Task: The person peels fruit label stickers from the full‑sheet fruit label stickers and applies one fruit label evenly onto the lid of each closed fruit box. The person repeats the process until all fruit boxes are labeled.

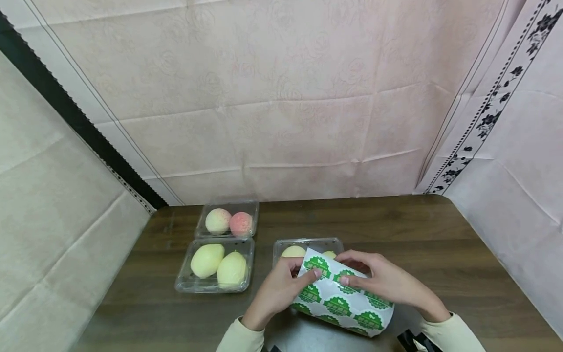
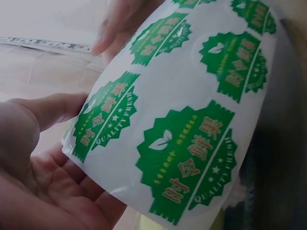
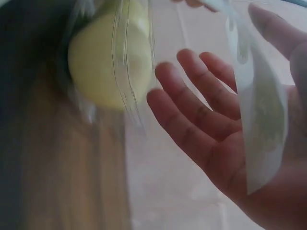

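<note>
A white sheet of green scalloped stickers [image 1: 338,307] is held up, tilted, in front of a clear plastic box [image 1: 278,249] with pale yellow fruits inside. My left hand [image 1: 281,288] pinches the sheet near its upper left corner, thumb on the printed face and fingers behind. Along the upper edge my right hand [image 1: 391,279] holds the sheet between thumb and fingers. In the right wrist view, the fingers [image 3: 201,110] extend behind the sheet, close to the box with a yellow fruit [image 3: 110,62]. Chinese characters and "Quality Fresh" show on the stickers [image 2: 187,163].
To the left, a clear box [image 1: 211,288] holds two pale yellow fruits [image 1: 232,269]. Behind it another clear box [image 1: 251,205] holds two pinkish round fruits [image 1: 241,224]. All stand on a brown wooden table [image 1: 422,234], with patterned cloth [image 1: 286,122] hanging behind.
</note>
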### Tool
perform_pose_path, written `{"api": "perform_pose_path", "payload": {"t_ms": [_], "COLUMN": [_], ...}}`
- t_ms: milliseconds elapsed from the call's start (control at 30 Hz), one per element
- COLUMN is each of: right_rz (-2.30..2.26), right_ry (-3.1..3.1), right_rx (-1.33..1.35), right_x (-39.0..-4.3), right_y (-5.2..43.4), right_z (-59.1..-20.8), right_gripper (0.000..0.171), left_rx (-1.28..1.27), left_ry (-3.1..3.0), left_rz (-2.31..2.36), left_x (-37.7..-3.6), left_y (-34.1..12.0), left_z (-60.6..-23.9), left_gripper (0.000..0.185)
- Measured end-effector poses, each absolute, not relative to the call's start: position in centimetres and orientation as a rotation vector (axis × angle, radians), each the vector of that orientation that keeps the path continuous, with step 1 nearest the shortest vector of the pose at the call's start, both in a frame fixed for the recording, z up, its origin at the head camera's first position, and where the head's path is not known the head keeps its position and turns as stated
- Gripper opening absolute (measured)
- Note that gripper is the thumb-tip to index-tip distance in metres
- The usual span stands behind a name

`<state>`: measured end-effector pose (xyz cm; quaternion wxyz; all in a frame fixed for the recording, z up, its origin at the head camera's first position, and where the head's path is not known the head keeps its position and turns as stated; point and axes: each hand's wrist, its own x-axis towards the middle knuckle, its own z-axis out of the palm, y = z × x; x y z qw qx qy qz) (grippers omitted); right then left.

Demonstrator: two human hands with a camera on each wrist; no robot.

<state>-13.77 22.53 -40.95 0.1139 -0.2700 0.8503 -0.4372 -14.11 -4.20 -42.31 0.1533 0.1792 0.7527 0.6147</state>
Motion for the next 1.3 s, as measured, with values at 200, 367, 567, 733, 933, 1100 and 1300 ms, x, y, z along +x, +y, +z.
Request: {"api": "perform_pose_path", "payload": {"t_ms": [200,367,567,733,933,1100,1300], "right_rz": [-1.353,-1.346,-1.417,-1.470,-1.460,-1.467,-1.547], "right_ry": [2.356,2.338,2.263,2.179,2.199,2.185,1.981], "right_rx": [-0.793,-0.786,-0.736,-0.688,-0.696,-0.732,-0.806], "right_x": [-14.5,-14.5,-14.6,-14.5,-14.4,-14.7,-15.2], "right_y": [22.2,21.7,21.5,21.4,21.2,21.2,21.6], "right_z": [-41.6,-41.7,-41.6,-41.6,-41.5,-41.6,-42.0], "right_gripper": [0.035,0.024,0.024,0.023,0.015,0.017,0.016], "left_rx": [0.550,0.520,0.502,0.495,0.525,0.528,0.519], "left_ry": [2.198,2.178,2.194,2.231,2.220,2.201,2.140], "left_rz": [1.703,1.721,1.725,1.700,1.681,1.682,1.707], "left_x": [-14.5,-14.4,-14.2,-14.2,-14.1,-14.1,-13.9], "left_y": [-4.7,-4.8,-4.8,-4.7,-4.5,-4.4,-4.6], "left_z": [-42.2,-42.3,-42.3,-42.3,-42.3,-42.3,-42.3], "left_gripper": [0.019,0.019,0.019,0.017,0.015,0.014,0.017]}}
